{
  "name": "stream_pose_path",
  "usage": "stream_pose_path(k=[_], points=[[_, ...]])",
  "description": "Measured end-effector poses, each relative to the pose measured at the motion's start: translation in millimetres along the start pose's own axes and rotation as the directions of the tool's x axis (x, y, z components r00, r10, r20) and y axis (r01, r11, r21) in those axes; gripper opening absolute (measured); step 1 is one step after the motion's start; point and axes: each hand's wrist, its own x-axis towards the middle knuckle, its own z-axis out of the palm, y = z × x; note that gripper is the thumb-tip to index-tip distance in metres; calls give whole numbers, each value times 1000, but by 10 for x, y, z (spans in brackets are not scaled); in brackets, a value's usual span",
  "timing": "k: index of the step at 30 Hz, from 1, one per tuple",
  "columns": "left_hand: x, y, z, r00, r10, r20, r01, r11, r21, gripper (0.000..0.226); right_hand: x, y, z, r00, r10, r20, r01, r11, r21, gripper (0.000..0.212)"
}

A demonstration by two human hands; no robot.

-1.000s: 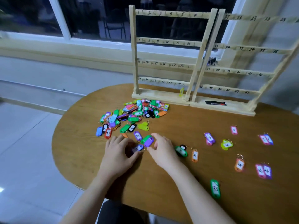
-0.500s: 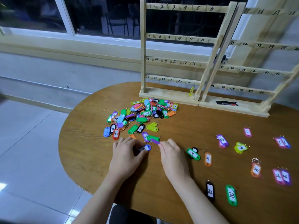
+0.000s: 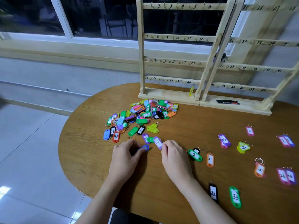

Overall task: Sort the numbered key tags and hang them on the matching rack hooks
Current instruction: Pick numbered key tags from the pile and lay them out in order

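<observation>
Key tags [image 3: 142, 117], heaped at centre frame below the wooden rack [image 3: 182, 38], look light, stiff and slick, probably easiest pinched by the edges or ring; the left hand [image 3: 125, 156] pinches a blue tag [image 3: 145, 148] between curled fingers, while the right hand [image 3: 175, 157] nips the near end of a purple tag [image 3: 157, 142]

A rounded brown wood-grain surface [image 3: 161, 183] fills the lower middle of the view. Left of it lies a floor of pale glossy tiles [image 3: 29, 159] that catch a bright reflection near the bottom left corner. Behind runs a grey wall [image 3: 64, 73] under a cream window sill [image 3: 64, 49]. Above the sill, a white-framed window [image 3: 61, 18] shows dark glass with the dim outline of a chair [image 3: 116, 21].
</observation>
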Motion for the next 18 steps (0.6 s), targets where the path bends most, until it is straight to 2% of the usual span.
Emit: stream_pose_path(k=[4,9,14,18], points=[[-14,16,1,1000,-21,23,23,996,-91,14,-3,7,-17,1000,-6,1,6,1000,16,13],[-27,18,-10,1000,-4,-25,4,1000,-15,9,4,10,-17,1000,-11,-4,11,998,61,15],[-25,88,-38,1000,12,5,-12,999,42,21,9,27,-9,1000,-10,-6,10,997,72,19],[-20,81,-43,1000,11,15,-11,1000,18,25,7,34,-6,1000,-23,-8,23,997,77,16]])
